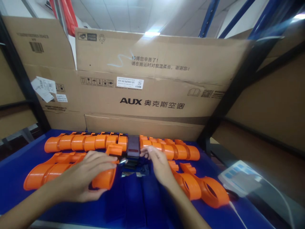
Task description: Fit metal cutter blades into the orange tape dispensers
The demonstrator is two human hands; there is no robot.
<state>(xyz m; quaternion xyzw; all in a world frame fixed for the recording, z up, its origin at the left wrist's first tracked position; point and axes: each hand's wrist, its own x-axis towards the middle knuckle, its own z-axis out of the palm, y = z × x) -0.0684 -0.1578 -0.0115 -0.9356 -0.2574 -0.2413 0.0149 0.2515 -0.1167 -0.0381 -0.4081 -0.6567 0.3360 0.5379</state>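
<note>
1. Our left hand [89, 173] curls its fingers [102, 166] round a smooth, curved orange plastic piece [104, 178], lower centre-left.
2. Our right hand [158, 162] is at a flat-faced dark box [133, 145], mid-frame; we cannot tell whether it grips.

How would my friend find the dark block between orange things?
Find the big cardboard panel printed AUX. Below it, a row of curved orange pieces crosses the blue tabletop. The dark rectangular block interrupts that row, boxy where its neighbours are curved.
</note>
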